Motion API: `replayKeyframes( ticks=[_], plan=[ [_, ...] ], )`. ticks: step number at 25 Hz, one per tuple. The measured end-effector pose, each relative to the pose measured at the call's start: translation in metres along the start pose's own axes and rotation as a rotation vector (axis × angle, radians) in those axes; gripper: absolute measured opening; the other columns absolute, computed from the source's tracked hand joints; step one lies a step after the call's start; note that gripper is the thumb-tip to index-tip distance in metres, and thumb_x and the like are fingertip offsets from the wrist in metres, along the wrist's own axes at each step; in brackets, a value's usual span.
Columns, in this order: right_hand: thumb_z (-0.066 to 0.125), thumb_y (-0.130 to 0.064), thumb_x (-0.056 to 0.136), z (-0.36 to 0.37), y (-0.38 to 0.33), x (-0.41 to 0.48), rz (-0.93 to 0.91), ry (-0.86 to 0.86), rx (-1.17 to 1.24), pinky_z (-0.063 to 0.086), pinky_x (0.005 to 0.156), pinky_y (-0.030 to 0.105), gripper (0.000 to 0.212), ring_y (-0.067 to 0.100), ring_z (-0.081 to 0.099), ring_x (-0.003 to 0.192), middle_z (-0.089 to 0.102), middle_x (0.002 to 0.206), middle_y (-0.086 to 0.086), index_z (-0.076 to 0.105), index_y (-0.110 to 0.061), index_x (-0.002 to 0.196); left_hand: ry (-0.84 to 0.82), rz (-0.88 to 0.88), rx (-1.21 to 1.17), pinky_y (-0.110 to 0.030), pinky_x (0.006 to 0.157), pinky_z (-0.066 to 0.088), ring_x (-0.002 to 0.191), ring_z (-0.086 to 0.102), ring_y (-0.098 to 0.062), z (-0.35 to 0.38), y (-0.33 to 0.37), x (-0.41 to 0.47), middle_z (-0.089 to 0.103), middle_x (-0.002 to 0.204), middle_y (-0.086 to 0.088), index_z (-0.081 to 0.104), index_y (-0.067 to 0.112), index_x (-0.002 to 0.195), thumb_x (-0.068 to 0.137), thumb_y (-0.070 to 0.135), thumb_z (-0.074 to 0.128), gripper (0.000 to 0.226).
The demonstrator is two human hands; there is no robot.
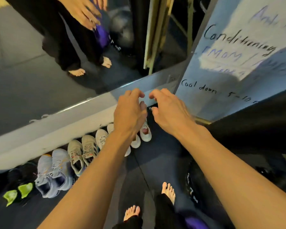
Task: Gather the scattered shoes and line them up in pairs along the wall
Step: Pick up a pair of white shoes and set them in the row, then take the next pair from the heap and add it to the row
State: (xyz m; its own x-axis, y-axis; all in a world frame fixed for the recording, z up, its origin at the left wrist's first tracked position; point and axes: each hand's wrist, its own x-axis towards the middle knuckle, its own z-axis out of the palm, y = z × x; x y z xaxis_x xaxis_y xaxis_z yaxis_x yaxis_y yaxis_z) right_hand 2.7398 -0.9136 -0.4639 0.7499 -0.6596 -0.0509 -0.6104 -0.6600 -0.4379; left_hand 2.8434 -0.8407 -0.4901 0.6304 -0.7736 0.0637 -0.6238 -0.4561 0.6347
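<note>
Several shoes stand in a row on the dark floor along the white base of the wall (40, 139). From the left: a black pair with lime insoles (18, 192), a light blue pair (54, 172), a beige striped pair (82, 154), white sneakers (101, 138) and a small white shoe (145, 133) at the right end. My left hand (130, 113) hovers over the white shoes with fingers loosely curled, holding nothing. My right hand (168, 111) hangs beside it, also empty, fingers curled. My left forearm hides part of the white shoes.
A mirror (56, 55) above the base reflects my legs and hands. A whiteboard (238, 63) with handwriting leans at the right. A black padded object (254, 126) stands at the right, and a dark weight (191, 187) lies near my bare feet (168, 190).
</note>
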Motion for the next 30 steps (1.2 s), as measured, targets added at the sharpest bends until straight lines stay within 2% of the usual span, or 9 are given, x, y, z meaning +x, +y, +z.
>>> replayKeyframes(
  ticks=[2,4,8,10,13,17,20,25,30],
  plan=[
    [0.052,-0.017,0.092,-0.063,-0.029,-0.024,-0.003,0.080,-0.007,0.046,0.081,0.043,0.033,0.030,0.055,0.104,0.050,0.123,0.003,0.047,-0.022,0.125,0.012,0.126,-0.008,-0.033,0.085,0.043,0.107,0.054,-0.023,-0.055,0.053,0.001,0.061,0.113,-0.004,0.060,0.018,0.110,0.088,0.016,0.053,0.024],
    [0.051,-0.017,0.091,-0.123,-0.060,-0.056,0.016,0.172,-0.002,0.047,0.082,0.047,0.033,0.033,0.055,0.103,0.051,0.119,0.005,0.048,-0.021,0.124,0.007,0.246,-0.042,-0.039,0.086,0.047,0.103,0.057,-0.023,-0.109,0.105,-0.004,0.064,0.109,-0.003,0.062,0.020,0.107,0.086,0.016,0.054,0.023],
    [0.052,-0.015,0.090,-0.229,-0.104,-0.133,0.153,0.359,-0.029,0.047,0.085,0.046,0.039,0.032,0.054,0.108,0.050,0.123,0.005,0.046,-0.021,0.128,-0.022,0.481,-0.094,-0.033,0.076,0.047,0.097,0.059,-0.021,-0.192,0.214,-0.046,0.066,0.103,0.001,0.061,0.024,0.098,0.085,0.013,0.050,0.020],
    [0.052,-0.016,0.090,-0.274,-0.114,-0.172,0.213,0.467,-0.088,0.047,0.083,0.043,0.041,0.031,0.054,0.108,0.052,0.123,0.006,0.046,-0.021,0.130,-0.051,0.613,-0.146,-0.034,0.075,0.046,0.095,0.058,-0.022,-0.214,0.266,-0.071,0.066,0.101,0.001,0.058,0.025,0.092,0.084,0.009,0.048,0.020],
    [0.053,-0.015,0.088,-0.346,-0.118,-0.258,0.323,0.666,-0.165,0.047,0.080,0.041,0.038,0.032,0.055,0.105,0.056,0.118,0.007,0.049,-0.021,0.126,-0.124,0.865,-0.240,-0.042,0.082,0.046,0.098,0.058,-0.029,-0.231,0.358,-0.125,0.065,0.104,-0.008,0.061,0.015,0.102,0.084,0.005,0.049,0.024],
    [0.054,-0.014,0.086,-0.417,-0.112,-0.388,0.551,0.816,-0.276,0.047,0.074,0.038,0.038,0.030,0.057,0.101,0.059,0.116,0.004,0.048,-0.022,0.122,-0.213,1.073,-0.309,-0.043,0.085,0.049,0.101,0.058,-0.024,-0.244,0.466,-0.216,0.064,0.111,-0.002,0.062,0.022,0.107,0.086,0.011,0.049,0.027],
    [0.054,-0.016,0.089,-0.441,-0.109,-0.490,0.733,0.921,-0.305,0.050,0.082,0.046,0.037,0.029,0.058,0.102,0.059,0.116,0.003,0.046,-0.022,0.125,-0.251,1.211,-0.348,-0.040,0.086,0.047,0.106,0.054,-0.023,-0.244,0.524,-0.292,0.058,0.117,-0.004,0.060,0.023,0.111,0.088,0.014,0.050,0.027],
    [0.054,-0.017,0.091,-0.430,-0.115,-0.692,0.941,1.161,-0.258,0.045,0.080,0.033,0.039,0.024,0.058,0.104,0.061,0.118,0.001,0.048,-0.021,0.129,-0.349,1.419,-0.463,-0.028,0.074,0.037,0.093,0.050,-0.012,-0.228,0.582,-0.460,0.055,0.115,-0.003,0.061,0.023,0.109,0.090,0.018,0.054,0.021],
    [0.057,-0.018,0.088,-0.413,-0.142,-0.890,1.189,1.253,-0.330,0.038,0.073,0.026,0.032,0.019,0.057,0.092,0.062,0.111,-0.002,0.054,-0.023,0.120,-0.543,1.535,-0.554,-0.034,0.082,0.042,0.098,0.056,-0.025,-0.213,0.627,-0.647,0.057,0.114,-0.006,0.063,0.020,0.105,0.089,0.019,0.054,0.019]
  ],
)
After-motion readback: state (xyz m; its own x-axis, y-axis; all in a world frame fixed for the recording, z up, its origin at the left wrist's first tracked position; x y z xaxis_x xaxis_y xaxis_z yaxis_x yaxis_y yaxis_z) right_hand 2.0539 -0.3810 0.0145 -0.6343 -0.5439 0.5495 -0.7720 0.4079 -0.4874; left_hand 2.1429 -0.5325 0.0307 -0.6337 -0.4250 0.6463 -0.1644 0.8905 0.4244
